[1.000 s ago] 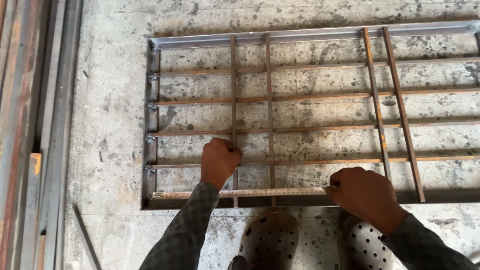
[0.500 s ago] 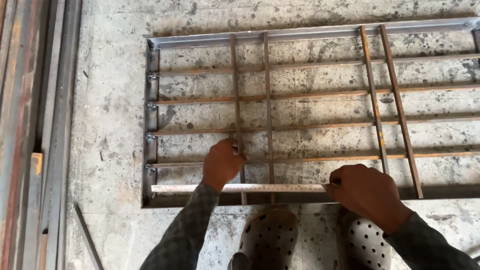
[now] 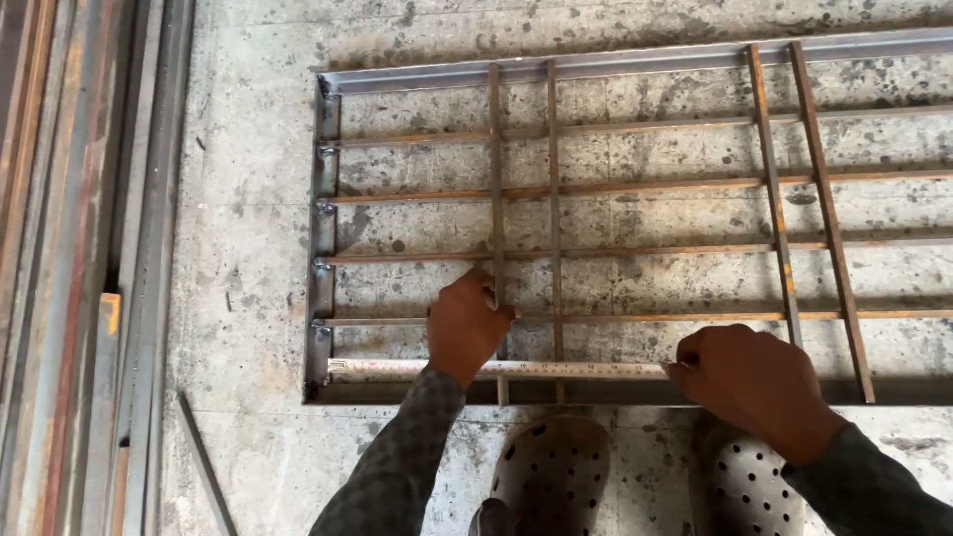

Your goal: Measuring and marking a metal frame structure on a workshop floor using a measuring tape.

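1. The left hand [image 3: 467,328] curls its fingers around a loose upright bar [image 3: 495,199] of the steel grille [image 3: 323,228] lying on the floor.
2. The right hand [image 3: 754,382], closed, pinches the tape measure [image 3: 556,368] stretched along the near rail.
3. Risk: the bar could shift and the tape slip, spoiling the reading.

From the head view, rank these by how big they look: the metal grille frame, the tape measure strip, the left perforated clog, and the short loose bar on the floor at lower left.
1. metal grille frame, largest by far, running off the right edge.
2. tape measure strip, long but very thin.
3. left perforated clog, partly cut off, and nearer the camera, so its place against the tape is unsure.
4. loose bar, smallest.
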